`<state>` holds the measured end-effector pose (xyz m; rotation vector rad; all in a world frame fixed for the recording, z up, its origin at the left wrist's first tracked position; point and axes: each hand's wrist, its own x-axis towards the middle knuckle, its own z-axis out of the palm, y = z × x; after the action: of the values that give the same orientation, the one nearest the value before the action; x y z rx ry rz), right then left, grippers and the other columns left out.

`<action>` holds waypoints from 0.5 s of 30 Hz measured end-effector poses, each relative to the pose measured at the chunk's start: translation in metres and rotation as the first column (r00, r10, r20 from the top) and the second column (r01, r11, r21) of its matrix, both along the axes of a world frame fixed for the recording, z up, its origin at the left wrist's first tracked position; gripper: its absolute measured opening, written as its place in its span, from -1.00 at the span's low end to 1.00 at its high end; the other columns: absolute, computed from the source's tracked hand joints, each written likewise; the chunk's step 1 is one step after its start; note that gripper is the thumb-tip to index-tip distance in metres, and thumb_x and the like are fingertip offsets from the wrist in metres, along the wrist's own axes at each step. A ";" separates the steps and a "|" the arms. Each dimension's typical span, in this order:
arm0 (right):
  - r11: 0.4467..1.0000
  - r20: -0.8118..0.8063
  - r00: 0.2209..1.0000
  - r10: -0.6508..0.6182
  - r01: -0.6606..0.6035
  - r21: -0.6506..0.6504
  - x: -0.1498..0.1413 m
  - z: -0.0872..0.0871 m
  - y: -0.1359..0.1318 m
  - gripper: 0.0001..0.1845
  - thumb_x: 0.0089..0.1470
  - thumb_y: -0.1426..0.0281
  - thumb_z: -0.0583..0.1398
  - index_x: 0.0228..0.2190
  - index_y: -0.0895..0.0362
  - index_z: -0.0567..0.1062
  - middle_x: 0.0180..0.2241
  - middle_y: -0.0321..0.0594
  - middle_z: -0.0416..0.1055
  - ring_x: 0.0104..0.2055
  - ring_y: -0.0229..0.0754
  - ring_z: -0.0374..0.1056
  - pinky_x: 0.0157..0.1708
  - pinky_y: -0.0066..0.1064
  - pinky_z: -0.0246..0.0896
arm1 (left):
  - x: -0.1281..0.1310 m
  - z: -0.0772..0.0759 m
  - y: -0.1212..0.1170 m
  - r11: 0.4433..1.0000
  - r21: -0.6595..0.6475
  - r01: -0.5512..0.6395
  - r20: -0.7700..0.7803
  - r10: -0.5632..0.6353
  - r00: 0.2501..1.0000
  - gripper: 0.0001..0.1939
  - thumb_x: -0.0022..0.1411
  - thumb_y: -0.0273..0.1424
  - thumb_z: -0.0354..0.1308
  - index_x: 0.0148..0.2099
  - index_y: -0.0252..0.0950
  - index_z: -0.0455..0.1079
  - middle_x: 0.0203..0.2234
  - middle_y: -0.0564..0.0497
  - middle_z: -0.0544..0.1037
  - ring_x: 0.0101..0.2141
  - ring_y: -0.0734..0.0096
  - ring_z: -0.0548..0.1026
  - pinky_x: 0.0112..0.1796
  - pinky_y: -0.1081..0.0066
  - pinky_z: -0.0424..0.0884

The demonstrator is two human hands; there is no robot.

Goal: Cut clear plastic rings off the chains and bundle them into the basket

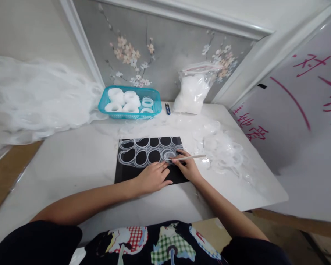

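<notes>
A translucent sheet of joined rings [140, 157] lies across a black mat [127, 175] on the white table. My left hand [153, 177] rests on the mat with its thumb stretched out apart. Its fingertips touch the sheet's lower edge, near a ring at the right end. My right hand [188, 168] is closed on a thin whitish stick [194, 157], whose tip points at that ring. Several ring openings show the black mat beneath; the one by my hands has clear material inside. The stick's tip is too small to make out exactly.
Behind the mat stands a blue basket [103, 106] with white rings in stacks. Small blue snips [167, 109] and a filled zip bag [192, 92] are beside it. Loose clear scraps [228, 149] are heaped at right. A large white translucent pile [38, 99] covers the left back.
</notes>
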<state>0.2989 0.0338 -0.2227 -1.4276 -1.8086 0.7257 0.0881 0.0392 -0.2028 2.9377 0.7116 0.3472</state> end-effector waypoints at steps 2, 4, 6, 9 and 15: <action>1.000 0.017 1.000 0.007 -0.007 0.001 0.000 -0.001 0.000 -0.77 0.19 0.26 0.16 -0.26 0.01 0.62 -0.24 -0.19 0.60 0.16 0.07 0.28 0.17 0.03 0.11 | 0.000 0.001 -0.001 1.000 -0.023 -0.018 -0.002 0.018 1.000 -0.61 0.29 -0.14 0.14 -0.11 -0.42 0.41 -0.01 -0.32 0.51 0.05 0.04 0.45 0.01 0.17 0.37; 1.000 0.032 0.999 0.016 -0.016 0.001 -0.001 -0.002 -0.001 -0.78 0.20 0.27 0.16 -0.25 0.00 0.62 -0.23 -0.20 0.60 0.17 0.07 0.28 0.19 0.05 0.07 | 0.000 0.002 -0.002 0.998 -0.048 -0.032 -0.014 0.031 0.999 -0.60 0.30 -0.13 0.13 -0.10 -0.41 0.41 0.00 -0.32 0.50 0.07 0.04 0.44 0.02 0.17 0.37; 1.000 0.041 0.999 0.018 -0.018 0.006 -0.001 -0.002 -0.001 -0.77 0.20 0.27 0.16 -0.23 -0.01 0.62 -0.22 -0.21 0.60 0.17 0.07 0.29 0.20 0.08 0.03 | 0.001 0.003 -0.003 0.996 -0.074 -0.045 -0.023 0.043 0.999 -0.61 0.30 -0.12 0.12 -0.09 -0.40 0.40 0.02 -0.31 0.49 0.08 0.05 0.43 0.03 0.15 0.36; 1.000 0.046 0.999 0.012 -0.012 0.013 -0.002 -0.002 0.001 -0.78 0.21 0.26 0.15 -0.25 -0.01 0.61 -0.24 -0.21 0.61 0.16 0.09 0.30 0.20 0.12 0.02 | 0.001 0.003 -0.004 0.993 -0.105 -0.058 -0.026 0.056 0.998 -0.60 0.29 -0.14 0.13 -0.07 -0.41 0.39 0.03 -0.33 0.48 0.08 0.02 0.42 0.04 0.12 0.36; 0.994 0.167 0.986 0.014 -0.032 0.106 -0.001 -0.006 -0.006 -0.78 0.23 0.28 0.13 -0.23 -0.02 0.59 -0.20 -0.20 0.60 0.19 0.08 0.27 0.20 0.14 0.04 | 0.003 0.002 -0.004 0.984 -0.162 -0.079 0.004 0.080 0.997 -0.58 0.29 -0.14 0.13 -0.06 -0.45 0.39 0.02 -0.34 0.49 0.07 0.02 0.42 0.06 0.11 0.29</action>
<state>0.2975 0.0281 -0.2288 -1.4332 -1.9631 0.5247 0.0909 0.0354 -0.2007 2.7588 0.8167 0.2960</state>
